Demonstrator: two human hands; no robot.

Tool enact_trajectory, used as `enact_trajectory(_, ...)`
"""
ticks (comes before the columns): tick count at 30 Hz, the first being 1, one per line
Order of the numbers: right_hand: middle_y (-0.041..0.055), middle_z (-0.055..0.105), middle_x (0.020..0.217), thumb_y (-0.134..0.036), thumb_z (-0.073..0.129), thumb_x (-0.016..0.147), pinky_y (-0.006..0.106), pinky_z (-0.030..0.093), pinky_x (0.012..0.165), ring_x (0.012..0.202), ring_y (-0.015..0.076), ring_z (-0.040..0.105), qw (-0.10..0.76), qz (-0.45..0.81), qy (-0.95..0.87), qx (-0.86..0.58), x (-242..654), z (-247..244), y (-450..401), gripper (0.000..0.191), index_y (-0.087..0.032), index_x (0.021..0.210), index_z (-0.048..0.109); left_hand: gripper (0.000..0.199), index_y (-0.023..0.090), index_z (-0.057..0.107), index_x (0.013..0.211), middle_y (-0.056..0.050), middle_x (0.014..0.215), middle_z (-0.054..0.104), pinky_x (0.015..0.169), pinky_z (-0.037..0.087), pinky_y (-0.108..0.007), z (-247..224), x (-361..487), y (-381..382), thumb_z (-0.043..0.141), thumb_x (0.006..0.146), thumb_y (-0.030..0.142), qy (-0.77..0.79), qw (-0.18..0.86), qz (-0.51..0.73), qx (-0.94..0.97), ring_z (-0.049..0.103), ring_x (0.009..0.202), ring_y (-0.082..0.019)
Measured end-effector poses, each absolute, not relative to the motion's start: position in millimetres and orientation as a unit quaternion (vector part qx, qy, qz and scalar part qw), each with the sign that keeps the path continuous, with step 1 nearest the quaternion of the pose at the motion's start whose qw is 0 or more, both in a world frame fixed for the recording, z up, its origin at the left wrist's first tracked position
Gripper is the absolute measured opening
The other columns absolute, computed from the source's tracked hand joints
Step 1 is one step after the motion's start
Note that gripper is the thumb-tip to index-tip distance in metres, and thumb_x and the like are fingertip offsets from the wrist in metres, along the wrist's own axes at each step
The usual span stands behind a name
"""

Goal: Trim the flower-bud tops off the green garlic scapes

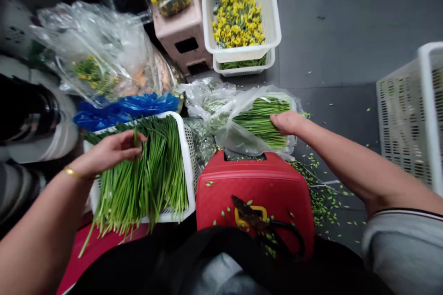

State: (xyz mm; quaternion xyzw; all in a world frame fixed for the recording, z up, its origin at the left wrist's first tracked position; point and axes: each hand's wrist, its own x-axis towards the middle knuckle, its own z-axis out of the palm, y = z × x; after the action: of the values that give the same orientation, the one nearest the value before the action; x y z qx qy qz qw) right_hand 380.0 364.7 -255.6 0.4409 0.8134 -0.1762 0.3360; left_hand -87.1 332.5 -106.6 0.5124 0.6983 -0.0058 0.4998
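Note:
Over the left white basket (188, 147), my left hand (116, 151) has its thumb and fingers round a few green stalks (135, 138). Long green stalks (166, 166) fill that basket and hang over its front edge. My right hand (289, 124) rests at the right end of a bundle of thin green stems (261, 117) in an open clear plastic bag (224, 124); its fingertips are partly hidden, so its grip is unclear. Between my arms, dark scissors (249, 214) lie on a red stool (221, 198) strewn with small green buds.
White baskets (273, 18) with yellow flowers stand behind the bag, beside a pink stool (169, 27) bearing a flower container. Plastic bags (100, 32) and a blue bag (128, 108) lie at left. Another white basket (398, 101) is at right. Green buds (321, 207) litter the floor.

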Motion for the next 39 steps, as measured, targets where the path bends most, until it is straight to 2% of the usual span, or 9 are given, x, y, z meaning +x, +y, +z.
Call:
enact_trajectory(2,0.0217,0.07,0.095,-0.011,0.052,0.078,0.036,0.048,0.074,0.09,0.0306,0.068,0.342,-0.176,0.808,0.447,383,-240,363,0.038,-0.005,0.115,0.057,0.036,0.023,0.057,0.082,0.01,0.046,0.051,0.054,0.039,-0.023,-114,-118,311,0.068,0.052,0.04,0.746,0.442,-0.051,0.496,0.048,0.05,-0.012)
enact_trajectory(4,0.021,0.07,0.095,-0.011,0.053,0.077,0.036,0.048,0.076,0.09,0.0298,0.068,0.34,-0.168,0.804,0.459,386,-224,357,0.037,-0.006,0.114,0.058,0.032,0.024,0.054,0.086,0.011,0.049,0.053,0.057,0.04,-0.023,-125,-139,292,0.062,0.057,0.037,0.774,0.423,-0.045,0.47,0.052,0.054,-0.013)
enact_trajectory(7,0.0205,0.07,0.094,-0.012,0.053,0.079,0.035,0.048,0.077,0.091,0.0295,0.068,0.338,-0.144,0.798,0.477,388,-199,344,0.036,-0.007,0.114,0.058,0.029,0.022,0.055,0.092,0.01,0.051,0.052,0.06,0.039,-0.021,-136,-151,270,0.057,0.063,0.027,0.804,0.313,-0.083,0.499,0.054,0.059,-0.014)
enact_trajectory(11,0.0199,0.07,0.095,-0.012,0.051,0.081,0.034,0.049,0.076,0.092,0.0287,0.068,0.324,-0.107,0.794,0.503,385,-171,321,0.034,-0.007,0.114,0.058,0.053,0.009,0.053,0.12,-0.005,0.082,0.066,0.076,0.045,-0.027,-132,-154,254,0.058,0.074,0.034,0.808,0.187,-0.124,0.545,0.062,0.09,-0.023)
enact_trajectory(14,0.0203,0.07,0.098,-0.011,0.05,0.081,0.032,0.049,0.076,0.093,0.0274,0.068,0.324,-0.081,0.789,0.516,382,-152,306,0.034,-0.007,0.114,0.058,0.066,0.002,0.046,0.131,-0.016,0.104,0.065,0.089,0.045,-0.035,-116,-153,239,0.055,0.077,0.04,0.79,0.119,-0.123,0.589,0.056,0.11,-0.031)
enact_trajectory(27,0.0189,0.07,0.097,-0.015,0.052,0.081,0.029,0.046,0.075,0.092,0.025,0.068,0.27,0.002,0.773,0.574,386,-48,267,0.034,-0.009,0.114,0.056,0.056,0.017,0.06,0.12,-0.012,0.117,0.067,0.091,0.049,-0.037,-48,-74,165,0.056,0.073,0.046,0.611,0.309,0.029,0.728,0.064,0.105,-0.026)
enact_trajectory(31,0.0187,0.07,0.098,-0.018,0.053,0.08,0.028,0.045,0.072,0.091,0.0243,0.068,0.256,0.013,0.765,0.591,390,-29,248,0.036,-0.009,0.115,0.056,0.051,0.017,0.063,0.115,-0.01,0.107,0.071,0.087,0.05,-0.033,-50,-42,154,0.059,0.072,0.043,0.577,0.361,0.064,0.73,0.066,0.099,-0.025)
enact_trajectory(35,0.0196,0.07,0.097,-0.017,0.053,0.08,0.028,0.043,0.072,0.091,0.0243,0.068,0.251,0.029,0.756,0.604,397,-9,231,0.035,-0.007,0.113,0.056,0.047,0.016,0.064,0.111,-0.007,0.089,0.074,0.075,0.05,-0.029,-59,-8,152,0.061,0.071,0.039,0.528,0.435,0.07,0.726,0.068,0.082,-0.021)
enact_trajectory(39,0.019,0.07,0.097,-0.014,0.051,0.08,0.028,0.042,0.071,0.091,0.0243,0.067,0.257,0.047,0.75,0.607,406,22,219,0.033,-0.007,0.112,0.057,0.046,0.014,0.066,0.108,-0.006,0.082,0.073,0.069,0.048,-0.027,-67,23,154,0.066,0.068,0.035,0.498,0.453,0.068,0.737,0.065,0.074,-0.019)
